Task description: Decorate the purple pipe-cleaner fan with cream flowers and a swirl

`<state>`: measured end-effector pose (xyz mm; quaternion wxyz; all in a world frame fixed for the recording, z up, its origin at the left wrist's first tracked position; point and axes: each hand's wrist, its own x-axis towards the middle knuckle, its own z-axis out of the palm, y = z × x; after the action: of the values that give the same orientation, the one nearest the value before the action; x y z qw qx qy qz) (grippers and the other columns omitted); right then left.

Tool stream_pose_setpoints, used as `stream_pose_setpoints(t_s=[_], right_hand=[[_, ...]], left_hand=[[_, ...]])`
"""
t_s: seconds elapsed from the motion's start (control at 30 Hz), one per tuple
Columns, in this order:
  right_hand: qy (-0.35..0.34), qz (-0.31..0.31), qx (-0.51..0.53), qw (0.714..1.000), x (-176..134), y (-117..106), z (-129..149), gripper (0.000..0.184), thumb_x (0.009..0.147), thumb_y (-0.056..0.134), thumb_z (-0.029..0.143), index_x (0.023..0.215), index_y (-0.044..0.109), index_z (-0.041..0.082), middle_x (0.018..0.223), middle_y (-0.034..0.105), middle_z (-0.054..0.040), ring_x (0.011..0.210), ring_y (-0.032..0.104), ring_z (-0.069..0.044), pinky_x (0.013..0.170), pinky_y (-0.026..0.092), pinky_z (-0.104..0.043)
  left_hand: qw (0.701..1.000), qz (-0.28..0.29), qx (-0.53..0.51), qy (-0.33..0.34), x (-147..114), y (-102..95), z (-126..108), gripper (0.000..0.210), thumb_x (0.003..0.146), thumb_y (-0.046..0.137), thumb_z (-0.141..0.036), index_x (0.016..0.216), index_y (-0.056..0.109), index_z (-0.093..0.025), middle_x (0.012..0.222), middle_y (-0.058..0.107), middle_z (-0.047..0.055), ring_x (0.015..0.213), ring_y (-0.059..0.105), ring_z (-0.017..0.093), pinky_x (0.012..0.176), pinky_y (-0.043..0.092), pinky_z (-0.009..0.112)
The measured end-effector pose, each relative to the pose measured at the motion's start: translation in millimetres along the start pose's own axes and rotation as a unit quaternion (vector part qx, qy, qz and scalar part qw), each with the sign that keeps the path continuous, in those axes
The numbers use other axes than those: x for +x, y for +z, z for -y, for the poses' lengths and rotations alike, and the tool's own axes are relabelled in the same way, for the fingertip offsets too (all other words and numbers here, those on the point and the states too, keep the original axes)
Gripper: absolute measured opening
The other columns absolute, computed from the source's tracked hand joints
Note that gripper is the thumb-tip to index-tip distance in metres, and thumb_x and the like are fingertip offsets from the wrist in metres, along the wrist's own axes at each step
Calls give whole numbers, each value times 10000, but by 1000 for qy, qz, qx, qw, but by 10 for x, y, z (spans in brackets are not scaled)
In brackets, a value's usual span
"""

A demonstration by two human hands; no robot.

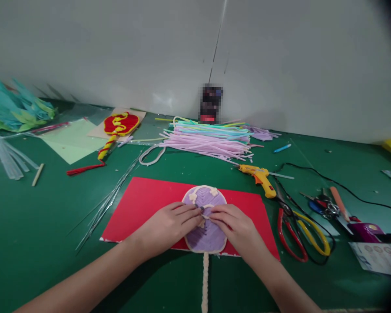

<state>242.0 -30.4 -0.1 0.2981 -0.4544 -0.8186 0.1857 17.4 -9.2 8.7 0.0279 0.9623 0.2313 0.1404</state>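
Note:
A round lilac fan (215, 241) made of pipe cleaners, with a cream edge and cream flower shapes, lies on a red sheet (156, 191). Its twisted cream handle (205, 278) points toward me. Above the fan's middle, my left hand (169, 226) has its fingers pinched together on a curved cream pipe cleaner (209, 206). From the other side, my right hand (236, 224) pinches the same piece. The fingers partly hide the fan's centre and the ends of the piece.
Behind the sheet lies a pile of pastel pipe cleaners (208, 143). On the right are a yellow glue gun (259, 174) with a cord, pliers (288, 237) and keys (330, 210). A red-and-yellow fan (121, 124) and thin wires (109, 200) lie left.

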Motion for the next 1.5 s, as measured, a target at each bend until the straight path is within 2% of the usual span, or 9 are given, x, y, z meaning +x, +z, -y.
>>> stream_pose_setpoints(t_s=[0.13, 0.27, 0.5, 0.7, 0.87, 1.13, 1.3, 1.4, 1.5], right_hand=[[-31, 21, -29, 999, -55, -21, -59, 221, 884, 448, 181, 973, 647, 217, 1019, 661, -42, 952, 598, -157, 858, 496, -330], [-45, 3, -48, 998, -72, -11, -88, 225, 882, 451, 175, 974, 653, 218, 1013, 669, -44, 944, 601, -155, 851, 492, -334], [-42, -7, -36, 998, -65, 12, -74, 205, 877, 464, 177, 953, 651, 212, 999, 662, -48, 940, 593, -156, 836, 489, -327], [-32, -4, -25, 999, -64, 5, -64, 211, 878, 453, 163, 955, 643, 211, 1015, 644, -52, 952, 576, -166, 846, 481, -339], [-23, -9, -19, 1000, -60, -1, -46, 198, 873, 465, 163, 924, 648, 215, 1020, 620, -57, 964, 553, -174, 850, 476, -343], [1, -45, -1, 999, -76, 24, -42, 165, 856, 499, 166, 888, 651, 224, 975, 613, -62, 926, 561, -179, 796, 502, -335], [7, -42, -11, 999, -98, 47, -33, 178, 862, 490, 168, 951, 632, 229, 1023, 608, -65, 967, 556, -185, 845, 492, -349], [23, -55, -3, 998, -96, 62, -35, 180, 855, 511, 200, 998, 616, 228, 1034, 601, -71, 973, 562, -189, 857, 489, -348], [64, -83, 28, 994, -69, 58, -49, 150, 827, 556, 208, 960, 623, 220, 992, 610, -65, 948, 580, -185, 849, 492, -326]], left_hand=[[998, -18, 40, 39, 55, -35, -14, 284, 892, 362, -109, 1106, 548, -114, 1123, 629, 119, 1031, 589, 212, 858, 469, 340], [994, -40, 77, 59, 71, -21, -29, 300, 904, 306, -104, 1071, 556, -97, 1080, 644, 145, 1007, 600, 210, 828, 477, 326], [987, -86, 99, 94, -12, 23, -71, 249, 884, 381, -119, 1042, 567, -70, 1047, 662, 140, 976, 622, 232, 792, 501, 333], [983, -86, 133, 88, -20, -12, -139, 268, 886, 358, -110, 1032, 582, -88, 1044, 670, 107, 953, 630, 214, 776, 514, 313], [983, -83, 141, 79, -26, -20, -202, 279, 887, 345, -105, 1040, 577, -73, 1047, 666, 123, 946, 632, 222, 785, 508, 327], [982, -94, 159, 29, -3, 54, -283, 270, 876, 363, -104, 1045, 571, -76, 1056, 657, 137, 970, 619, 218, 820, 483, 336], [982, -102, 161, -6, 49, 59, -323, 280, 868, 335, -85, 996, 583, -78, 1010, 674, 132, 921, 636, 211, 785, 497, 331], [981, -103, 160, -23, 62, 53, -352, 274, 862, 339, -81, 991, 581, -82, 1004, 675, 133, 910, 637, 208, 779, 495, 328], [981, -107, 159, -32, 65, 51, -372, 267, 858, 350, -82, 998, 578, -82, 1003, 674, 130, 906, 637, 209, 776, 491, 325]])
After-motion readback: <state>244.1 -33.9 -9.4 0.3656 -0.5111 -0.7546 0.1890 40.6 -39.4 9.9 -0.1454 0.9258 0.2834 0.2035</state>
